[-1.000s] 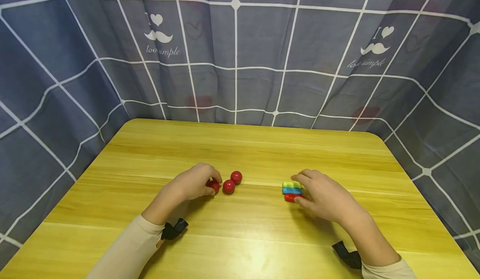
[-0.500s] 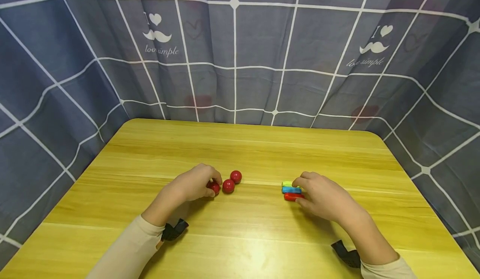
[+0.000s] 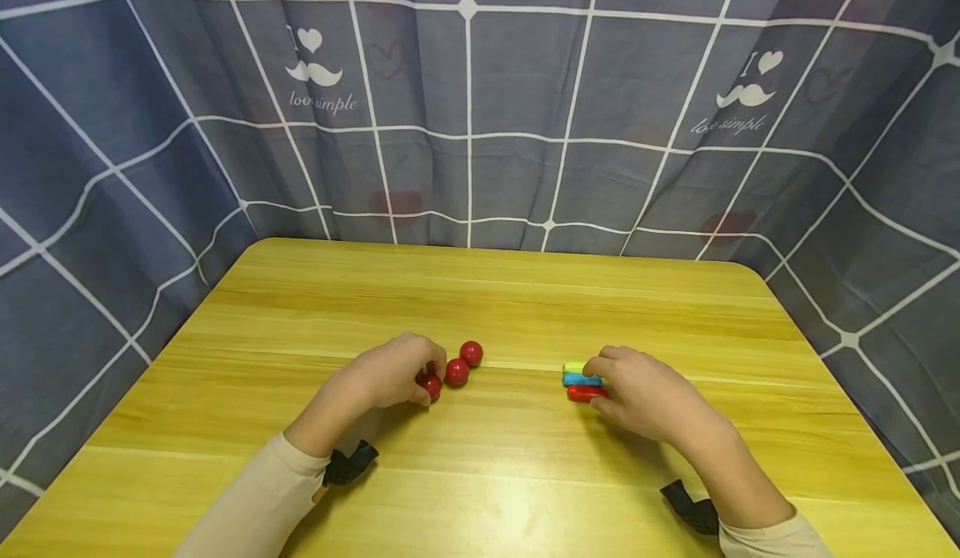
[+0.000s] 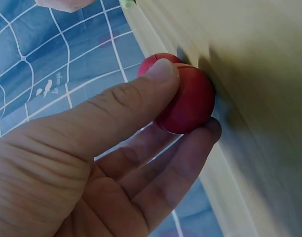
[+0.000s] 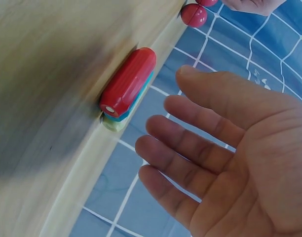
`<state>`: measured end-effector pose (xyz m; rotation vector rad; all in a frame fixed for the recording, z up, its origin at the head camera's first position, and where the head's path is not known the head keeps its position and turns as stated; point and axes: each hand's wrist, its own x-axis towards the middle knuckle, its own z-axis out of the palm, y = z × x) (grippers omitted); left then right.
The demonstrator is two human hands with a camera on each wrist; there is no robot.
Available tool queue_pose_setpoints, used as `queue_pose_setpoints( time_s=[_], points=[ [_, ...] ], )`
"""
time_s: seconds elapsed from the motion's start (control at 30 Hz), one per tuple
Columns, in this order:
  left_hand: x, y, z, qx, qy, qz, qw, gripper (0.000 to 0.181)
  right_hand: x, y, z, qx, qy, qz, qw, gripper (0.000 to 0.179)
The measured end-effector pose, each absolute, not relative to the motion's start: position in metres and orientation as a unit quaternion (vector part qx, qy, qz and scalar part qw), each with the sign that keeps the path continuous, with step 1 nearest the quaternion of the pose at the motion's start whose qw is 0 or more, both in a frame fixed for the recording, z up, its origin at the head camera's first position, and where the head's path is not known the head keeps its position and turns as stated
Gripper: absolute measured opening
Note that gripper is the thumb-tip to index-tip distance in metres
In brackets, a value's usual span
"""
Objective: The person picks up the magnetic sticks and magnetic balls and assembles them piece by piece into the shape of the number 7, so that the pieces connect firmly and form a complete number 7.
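My left hand (image 3: 392, 372) pinches a glossy red ball (image 4: 193, 101) between thumb and fingertips, at table height. Two more red balls, a nearer one (image 3: 457, 372) and a farther one (image 3: 471, 353), lie just to its right. Over on the right, three short rounded sticks lie side by side: red (image 3: 585, 394), blue (image 3: 582, 380) and yellow-green (image 3: 573, 367). My right hand (image 3: 641, 393) hovers at their right end, thumb and fingers loosely spread. From the right wrist view, a gap shows between those fingers and the red stick (image 5: 129, 81).
The wooden table (image 3: 495, 449) has rounded far corners. A grey-blue checked curtain (image 3: 517, 74) hangs along its back and sides. Black straps, left (image 3: 350, 463) and right (image 3: 690, 510), hang at the wrists.
My left hand has shifted slightly nearer and to the right with its ball. Earlier my right fingers drew back a little from the yellow-green stick; the sticks lie about where they were.
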<state>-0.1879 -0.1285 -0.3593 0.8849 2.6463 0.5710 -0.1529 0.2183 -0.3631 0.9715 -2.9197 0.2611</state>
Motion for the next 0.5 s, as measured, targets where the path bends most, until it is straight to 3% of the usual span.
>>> queue_pose_setpoints(
  time_s=[0.23,0.5],
  points=[
    [-0.1836,-0.1245,-0.3596,0.315,0.918,0.191,0.146,0.025,-0.1519,0.2157,-0.3621,0.316,-0.944,0.091,0.02,0.016],
    [-0.1802,-0.1193,-0.3586,0.33,0.912,0.19,0.152,0.025,-0.1506,0.2143,-0.3646,0.294,-0.952,0.082,-0.04,0.018]
  ],
)
